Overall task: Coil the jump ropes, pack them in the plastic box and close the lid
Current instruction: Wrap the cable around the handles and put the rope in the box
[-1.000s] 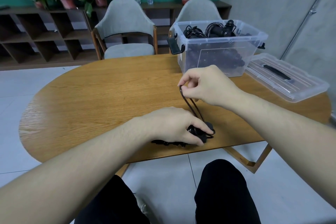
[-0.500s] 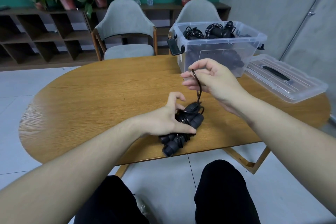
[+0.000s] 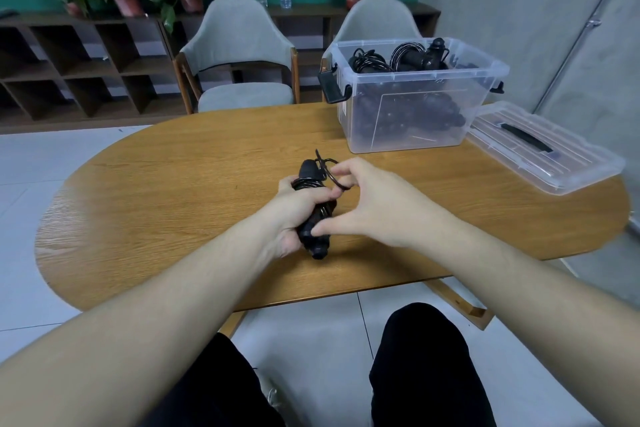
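The task looked mostly done: the clear plastic box point(image 3: 412, 104), standing near the far right edge of the oval wooden table point(image 3: 166, 184), already held a dark heap of coiled jump ropes point(image 3: 405, 59) piled up to its rim, while its lid point(image 3: 540, 149) lay flat and upside up just to the right of the box, reaching toward the table's right edge, not yet fitted. One jump rope point(image 3: 313, 204) remained outside, at the middle of the table toward the near edge. The left hand point(image 3: 294, 215) gripped its bundled handles with fingers curled round them and the cord wound about them; the right hand point(image 3: 374, 201) pinched a last loose loop of cord at the top of the bundle, thumb touching the handles lower down. What seemed left was tucking that loop, carrying the bundle to the box, and closing the lid. Bare tabletop lay between the hands and the box, so the path looked open; the full box might leave little room under the lid. Two grey chairs point(image 3: 242, 55) stood beyond the far edge.
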